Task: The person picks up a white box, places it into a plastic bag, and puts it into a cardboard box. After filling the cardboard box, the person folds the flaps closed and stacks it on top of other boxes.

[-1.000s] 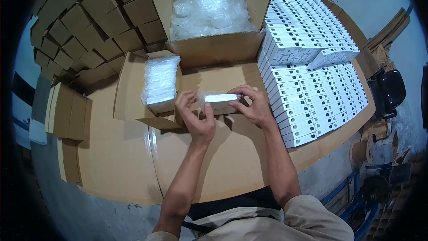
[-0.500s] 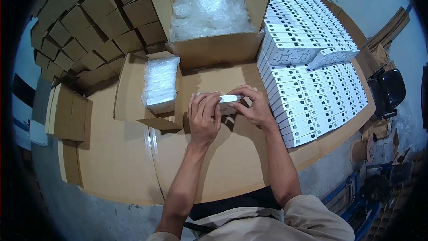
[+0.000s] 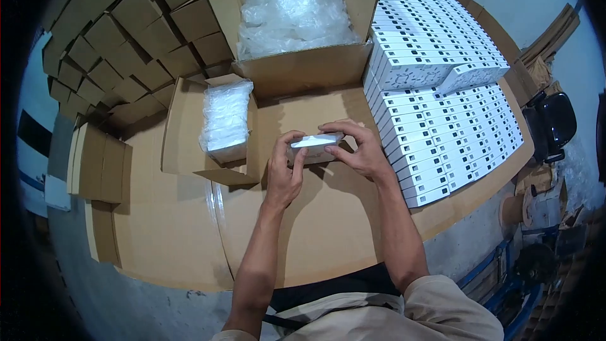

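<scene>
Between my two hands, above the cardboard-covered table, is a small white box with faint grey print on its side. My left hand grips its left end, thumb in front and fingers behind. At the right end my right hand holds it with thumb and fingers. To the left, an open carton contains a row of white boxes wrapped in clear plastic. Stacked rows of white boxes with small dark squares stand to the right of my right hand.
A large open carton full of clear plastic bags stands behind my hands. Many folded brown cartons are piled at the back left. More brown cartons stand at the left edge. A black chair is at the far right.
My left hand has shifted its fingers toward the left end of the white box, so more of the box's front shows. My right hand stays at the other end.
</scene>
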A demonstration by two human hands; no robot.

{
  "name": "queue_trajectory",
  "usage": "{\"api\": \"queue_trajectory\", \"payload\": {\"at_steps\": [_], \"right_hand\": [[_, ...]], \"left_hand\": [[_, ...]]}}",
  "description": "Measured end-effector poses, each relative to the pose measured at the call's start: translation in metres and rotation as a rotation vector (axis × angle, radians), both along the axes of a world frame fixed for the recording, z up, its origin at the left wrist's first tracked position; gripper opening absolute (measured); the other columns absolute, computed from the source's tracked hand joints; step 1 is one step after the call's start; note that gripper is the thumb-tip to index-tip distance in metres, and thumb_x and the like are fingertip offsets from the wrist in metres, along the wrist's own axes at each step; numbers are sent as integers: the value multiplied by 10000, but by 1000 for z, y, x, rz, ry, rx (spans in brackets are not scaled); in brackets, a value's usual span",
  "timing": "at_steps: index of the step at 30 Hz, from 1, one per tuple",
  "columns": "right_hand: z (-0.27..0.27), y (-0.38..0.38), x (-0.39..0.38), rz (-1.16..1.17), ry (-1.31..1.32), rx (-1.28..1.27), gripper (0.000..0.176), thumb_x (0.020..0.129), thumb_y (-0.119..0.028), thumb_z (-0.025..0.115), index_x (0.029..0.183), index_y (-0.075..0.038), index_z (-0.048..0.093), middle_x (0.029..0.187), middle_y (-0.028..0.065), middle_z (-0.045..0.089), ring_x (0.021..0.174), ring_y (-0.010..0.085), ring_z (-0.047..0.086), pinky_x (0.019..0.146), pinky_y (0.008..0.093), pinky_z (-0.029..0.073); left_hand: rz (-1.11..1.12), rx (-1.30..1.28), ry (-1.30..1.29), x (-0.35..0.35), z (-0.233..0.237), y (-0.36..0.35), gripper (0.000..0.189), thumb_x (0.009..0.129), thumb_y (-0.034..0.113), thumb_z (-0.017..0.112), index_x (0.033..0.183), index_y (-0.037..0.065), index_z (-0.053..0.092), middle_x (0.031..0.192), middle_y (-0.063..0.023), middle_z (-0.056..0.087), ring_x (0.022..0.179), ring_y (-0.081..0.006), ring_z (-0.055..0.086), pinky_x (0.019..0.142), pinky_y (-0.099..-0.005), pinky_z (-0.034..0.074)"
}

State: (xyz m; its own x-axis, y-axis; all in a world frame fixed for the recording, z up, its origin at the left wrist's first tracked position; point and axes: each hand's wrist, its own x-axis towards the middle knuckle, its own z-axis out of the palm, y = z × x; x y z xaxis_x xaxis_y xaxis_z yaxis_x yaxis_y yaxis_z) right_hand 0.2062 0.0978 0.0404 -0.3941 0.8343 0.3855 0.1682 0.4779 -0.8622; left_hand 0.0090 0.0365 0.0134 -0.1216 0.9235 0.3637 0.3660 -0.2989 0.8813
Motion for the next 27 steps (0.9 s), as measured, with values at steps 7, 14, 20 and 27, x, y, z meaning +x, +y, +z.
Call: {"api": "queue_trajectory", "payload": {"at_steps": [7,14,20,27], "right_hand": [[-3,4,6,8,-73,-35,388,830,-33,805,1207,-98,746,1112,61,762,983,173,669,781,314,544],[-9,5,0,-32,161,-115,360,843,-14,798,1197,-45,738,1115,90,765,948,160,722,813,293,587],[-7,2,-6,-31,174,-45,346,850,23,778,1190,-18,730,1088,115,760,968,171,718,838,297,596],[-10,-10,-50,5,431,-219,255,880,120,719,1119,46,670,1098,126,680,1016,177,676,899,299,600]], "left_hand": [[-5,-29,-99,4,-1,-7,583,984,38,628,1500,20,358,1288,-208,587,1233,-301,574,1082,-413,447],[85,-88,32,8,-11,-38,872,928,-6,645,1605,24,96,1479,-335,433,1386,-409,476,1172,-493,377],[87,-170,430,3,-6,-102,743,883,65,685,1534,-11,337,1519,-298,416,1416,-460,412,1185,-524,335],[-12,-290,770,6,9,-143,623,927,302,651,1490,82,498,1587,-170,405,1463,-424,353,1196,-565,286]]}}
